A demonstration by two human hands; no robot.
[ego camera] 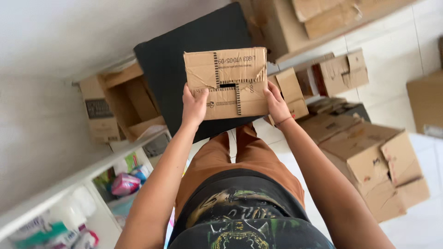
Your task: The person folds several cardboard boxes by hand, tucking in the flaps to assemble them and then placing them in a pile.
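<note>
Carry/hold phase, by the look of it: one small closed brown cardboard box with dark perforated tape lines and a slot in its face is up in front of the body, clear of every surface, above the black rectangular panel that sits below it on the floor side. Left hand is clamped on the box's lower left edge, thumb over the face, fingers behind and hidden. Right hand grips the lower right edge the same way, thin band on the wrist. Both closed on the box, load split evenly, box held level. Judgement: a set-down from here would need a clear landing spot and both grips kept until the box is supported; a one-hand release would likely tip it. Counts: boxes in hand, one. Open empty cardboard box on its side by the white wall, one. Small opened cartons just right of the held box, roughly three, overlapping so the count is soft. Large crumpled brown carton on the white tiled floor, one, with a flattened one beside it. More cartons stacked along the top edge, at least two. White shelf at lower left with colourful packets, number unclear.
</note>
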